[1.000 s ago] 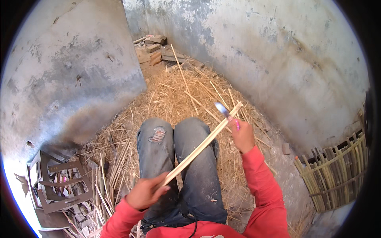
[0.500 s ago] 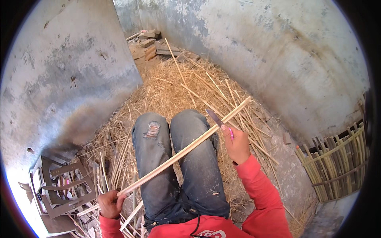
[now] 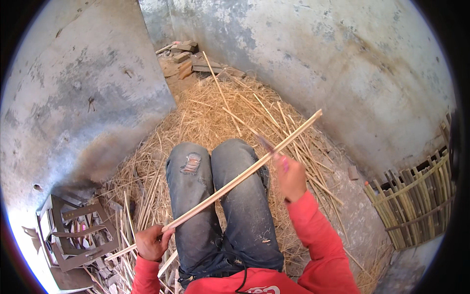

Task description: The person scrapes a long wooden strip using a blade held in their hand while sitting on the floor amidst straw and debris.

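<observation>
A long, pale split-bamboo strip (image 3: pixel 234 182) slants across my jeans, rising from lower left to upper right. My left hand (image 3: pixel 152 242) is closed around its lower part, and a short tail sticks out beyond the fist. My right hand (image 3: pixel 291 177) grips a knife (image 3: pixel 266 143) by its pinkish handle, slightly blurred. The dark blade lies against the strip near its upper end. Both knees (image 3: pixel 188 157) are under the strip, the left one with a torn patch.
Shavings and loose strips (image 3: pixel 210 105) cover the floor ahead. A dark metal frame (image 3: pixel 83 230) lies at the left, and a bamboo-slat panel (image 3: pixel 416 201) leans at the right. Bricks (image 3: pixel 185 56) are piled at the back, between two worn plaster walls (image 3: pixel 333 63).
My left hand has moved up and to the right with the strip, whose far end now reaches further to the upper right. My right hand with the knife stays nearly in place.
</observation>
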`<state>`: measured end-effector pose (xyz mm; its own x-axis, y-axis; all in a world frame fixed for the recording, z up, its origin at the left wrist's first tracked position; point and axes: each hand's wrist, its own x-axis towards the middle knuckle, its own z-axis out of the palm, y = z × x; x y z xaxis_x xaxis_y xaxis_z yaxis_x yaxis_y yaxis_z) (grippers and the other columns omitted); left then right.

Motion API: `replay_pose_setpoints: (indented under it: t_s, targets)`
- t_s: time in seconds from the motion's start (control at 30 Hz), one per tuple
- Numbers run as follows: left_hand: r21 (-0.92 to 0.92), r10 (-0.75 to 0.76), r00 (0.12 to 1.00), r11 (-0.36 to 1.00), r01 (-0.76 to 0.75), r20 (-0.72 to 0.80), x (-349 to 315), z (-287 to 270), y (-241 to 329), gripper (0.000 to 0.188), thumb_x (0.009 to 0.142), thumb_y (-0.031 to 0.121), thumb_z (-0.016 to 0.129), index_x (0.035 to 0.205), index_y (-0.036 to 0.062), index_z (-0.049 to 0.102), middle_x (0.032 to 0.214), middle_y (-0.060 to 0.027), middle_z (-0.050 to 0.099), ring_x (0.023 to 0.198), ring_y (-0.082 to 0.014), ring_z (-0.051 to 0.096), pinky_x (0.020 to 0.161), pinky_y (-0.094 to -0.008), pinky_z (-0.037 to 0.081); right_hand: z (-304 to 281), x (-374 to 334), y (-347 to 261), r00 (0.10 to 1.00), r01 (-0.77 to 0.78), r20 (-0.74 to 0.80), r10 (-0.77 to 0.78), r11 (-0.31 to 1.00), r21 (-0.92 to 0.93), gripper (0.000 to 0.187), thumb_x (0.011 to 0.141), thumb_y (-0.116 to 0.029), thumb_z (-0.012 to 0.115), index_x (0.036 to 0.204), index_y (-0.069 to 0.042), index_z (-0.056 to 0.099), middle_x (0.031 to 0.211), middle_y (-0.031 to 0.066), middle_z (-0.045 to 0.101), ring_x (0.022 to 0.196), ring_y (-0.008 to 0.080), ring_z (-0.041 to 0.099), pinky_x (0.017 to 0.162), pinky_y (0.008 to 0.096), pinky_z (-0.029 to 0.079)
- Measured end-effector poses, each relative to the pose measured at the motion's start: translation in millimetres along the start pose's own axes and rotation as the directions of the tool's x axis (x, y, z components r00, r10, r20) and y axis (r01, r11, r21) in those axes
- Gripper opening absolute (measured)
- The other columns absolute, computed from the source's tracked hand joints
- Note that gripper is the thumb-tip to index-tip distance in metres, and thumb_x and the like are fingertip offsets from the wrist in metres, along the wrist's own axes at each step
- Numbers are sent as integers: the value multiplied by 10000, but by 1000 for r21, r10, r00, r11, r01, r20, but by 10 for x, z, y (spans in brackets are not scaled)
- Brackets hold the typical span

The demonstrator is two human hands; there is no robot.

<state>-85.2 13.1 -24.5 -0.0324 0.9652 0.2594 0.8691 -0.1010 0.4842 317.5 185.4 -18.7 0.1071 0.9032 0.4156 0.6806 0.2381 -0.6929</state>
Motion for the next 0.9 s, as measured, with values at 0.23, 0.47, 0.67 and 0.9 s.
replay_pose_setpoints:
  t_s: [0.23, 0.47, 0.67, 0.9]
  targets:
    - [9, 74, 995, 997, -74, -72, 297, 221, 465, 335, 806, 295, 862, 732, 30, 672, 570, -141, 572, 472, -312, 566, 470, -390, 413, -45, 82, 31, 977, -197, 84, 195, 980, 18, 525, 1074, -405, 533, 713, -33, 610, 496, 91, 479, 422, 201, 493, 428, 386, 380]
    - [-17, 1, 997, 1000, -3, -75, 389, 178, 689, 347, 813, 292, 858, 702, 38, 649, 556, -148, 566, 474, -340, 566, 468, -398, 407, 30, 61, -21, 1000, -20, -10, 20, 1000, 4, 503, 1071, -370, 545, 718, -18, 610, 495, 91, 492, 383, 199, 445, 404, 372, 348]
    - [65, 47, 997, 997, -43, -66, 604, 350, 1108, 417, 895, 400, 773, 693, 80, 595, 561, -146, 574, 473, -347, 583, 461, -430, 439, 175, -271, -236, 986, 64, 149, -71, 997, 54, 355, 1046, -356, 593, 917, -63, 747, 513, 130, 486, 401, 258, 453, 432, 402, 371]
    - [34, 29, 999, 999, -28, -14, 852, 497, 1422, 409, 898, 404, 768, 713, 70, 623, 586, -151, 606, 537, -367, 625, 493, -447, 457, 45, 90, -151, 992, -127, -10, 128, 990, 55, 489, 1048, -382, 586, 688, -51, 594, 487, 138, 443, 395, 283, 436, 422, 427, 367]
